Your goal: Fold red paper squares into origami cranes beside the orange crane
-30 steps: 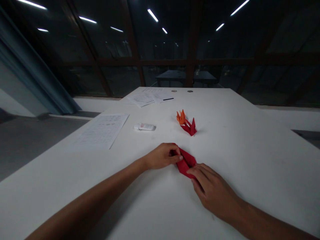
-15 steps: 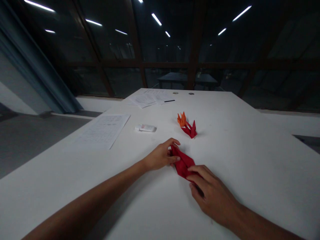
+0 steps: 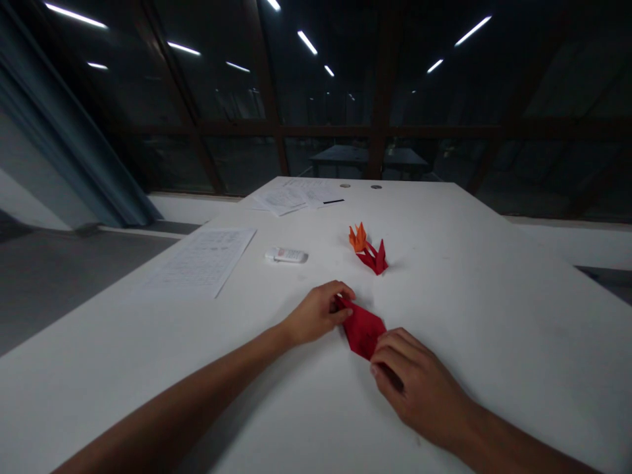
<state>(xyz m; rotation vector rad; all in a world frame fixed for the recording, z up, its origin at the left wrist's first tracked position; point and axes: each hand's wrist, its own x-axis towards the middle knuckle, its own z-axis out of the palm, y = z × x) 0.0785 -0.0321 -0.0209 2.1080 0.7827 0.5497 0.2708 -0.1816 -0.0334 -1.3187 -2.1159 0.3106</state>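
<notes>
A folded piece of red origami paper (image 3: 364,329) lies between my hands, low over the white table (image 3: 494,316). My left hand (image 3: 323,309) pinches its far left corner between thumb and fingers. At the near right end, my right hand (image 3: 415,375) grips the paper with bent fingers, which hide that end. Beyond my hands stand a red folded paper crane (image 3: 378,259) and, just behind it, an orange paper crane (image 3: 358,238), close together.
Left of the cranes lies a white correction-tape-like dispenser (image 3: 286,255). A printed sheet (image 3: 207,260) rests near the table's left edge. More papers (image 3: 284,197) with a dark pen-like strip (image 3: 334,201) lie at the far end, near two small round discs (image 3: 376,187).
The red paper's upper face now looks flatter, with its middle crease less visible. My right fingers have drawn slightly back towards its near right end. My left hand keeps its corner.
</notes>
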